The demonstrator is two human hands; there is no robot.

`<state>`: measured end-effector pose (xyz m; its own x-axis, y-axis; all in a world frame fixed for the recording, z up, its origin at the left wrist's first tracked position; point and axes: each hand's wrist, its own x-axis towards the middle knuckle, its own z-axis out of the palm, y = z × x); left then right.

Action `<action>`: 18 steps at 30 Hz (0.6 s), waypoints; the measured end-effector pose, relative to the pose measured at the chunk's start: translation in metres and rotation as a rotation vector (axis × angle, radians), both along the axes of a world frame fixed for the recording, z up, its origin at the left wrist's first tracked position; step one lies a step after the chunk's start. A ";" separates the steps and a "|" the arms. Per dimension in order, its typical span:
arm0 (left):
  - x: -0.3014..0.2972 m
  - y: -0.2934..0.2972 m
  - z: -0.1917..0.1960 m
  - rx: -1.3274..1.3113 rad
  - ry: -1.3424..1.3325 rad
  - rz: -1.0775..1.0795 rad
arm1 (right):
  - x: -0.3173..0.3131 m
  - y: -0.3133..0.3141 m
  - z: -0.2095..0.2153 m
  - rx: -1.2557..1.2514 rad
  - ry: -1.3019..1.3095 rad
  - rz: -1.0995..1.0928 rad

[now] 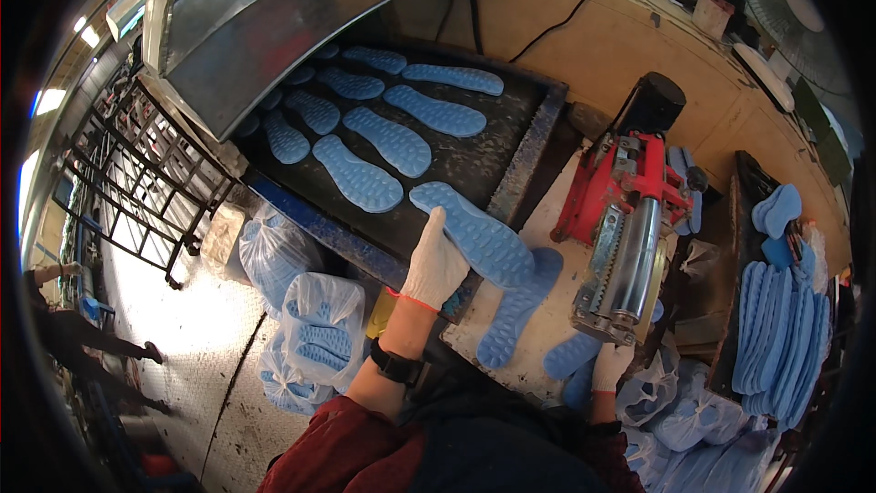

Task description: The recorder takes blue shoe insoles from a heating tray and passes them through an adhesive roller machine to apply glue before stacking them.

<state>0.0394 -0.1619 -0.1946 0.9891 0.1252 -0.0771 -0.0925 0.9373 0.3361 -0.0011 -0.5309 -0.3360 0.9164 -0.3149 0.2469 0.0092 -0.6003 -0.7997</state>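
Observation:
My left hand (436,260), in a white glove with an orange cuff, is closed on a blue bumpy insole (484,236), with the thumb on top of it. This insole is held over the near corner of a black conveyor belt (292,184), where several similar insoles (388,140) lie in rows. Just below the held one, another blue insole (520,310) rests on the pale worktop. My right hand (611,367), also gloved, is beside a blue insole (573,356) at the foot of a red roller machine (630,210). Its fingers are mostly hidden.
A metal hood (310,9) covers the belt's far left part. Stacked blue insoles (776,338) fill a rack at right. Clear plastic bags of insoles (319,329) sit on the floor at left, with more bags (684,402) at lower right. A fan (794,0) stands back right.

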 end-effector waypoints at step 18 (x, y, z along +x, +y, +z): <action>0.004 -0.002 0.004 0.018 -0.014 0.016 | 0.002 -0.001 -0.007 0.018 -0.006 -0.035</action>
<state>0.0438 -0.1637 -0.1906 0.9880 0.1420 -0.0605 -0.1121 0.9295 0.3513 0.0005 -0.5320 -0.3435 0.9033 -0.3509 0.2468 -0.0063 -0.5861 -0.8102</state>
